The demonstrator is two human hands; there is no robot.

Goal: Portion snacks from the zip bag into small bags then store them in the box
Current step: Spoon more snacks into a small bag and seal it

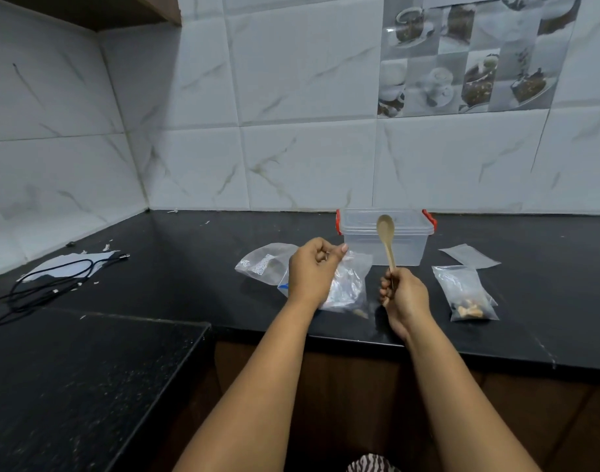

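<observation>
My left hand [313, 267] pinches the top edge of a clear zip bag [347, 287] that stands on the black counter, with a few snacks visible at its bottom. My right hand [402, 296] grips the handle of a wooden spoon [386, 233], bowl pointing up and empty. Behind the hands sits a clear plastic box [366, 247] with red clips, its lid on. A small bag [467, 294] holding nuts lies flat to the right. An empty small bag [470, 255] lies beyond it. Another clear bag [264, 262] lies left of my left hand.
The black counter [530, 301] meets a tiled wall behind the box. A black cable [53, 281] and a white sheet lie at the far left. A lower black surface [87, 369] juts out at the front left. The counter's front edge runs just under my wrists.
</observation>
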